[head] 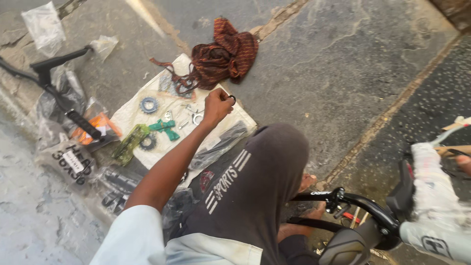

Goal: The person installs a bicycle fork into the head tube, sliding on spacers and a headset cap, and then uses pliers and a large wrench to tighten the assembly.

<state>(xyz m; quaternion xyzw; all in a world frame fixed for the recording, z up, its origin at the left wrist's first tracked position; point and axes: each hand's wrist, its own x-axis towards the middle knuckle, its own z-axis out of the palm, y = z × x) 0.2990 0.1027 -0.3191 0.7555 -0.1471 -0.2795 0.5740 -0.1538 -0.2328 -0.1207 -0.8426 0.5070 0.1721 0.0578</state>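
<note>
Left hand (217, 106) pinches a small dark ring (232, 98) above the white sheet (128, 115) (parts scattered) — right hand (463, 163) cut off at frame edge, its fingers impossible to judge.

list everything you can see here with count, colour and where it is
small ring: 1, dark, pinched in the left hand's fingers
pale sheet: 1, off-white, spread on the ground under the parts
toothed sprockets: 2, grey, on the sheet
tool: 1, green, middle of the sheet
pedal: 1, olive green, lower left of the sheet
cloth: 1, red-brown patterned, bunched at the sheet's far edge
handlebar piece: 1, black, on the ground at left
clear bags: 2, top left
bicycle frame: 1, pale wrapped, lower right, with black handlebar
left hand: 1, reaching over the sheet
right hand: not clearly in view
</note>
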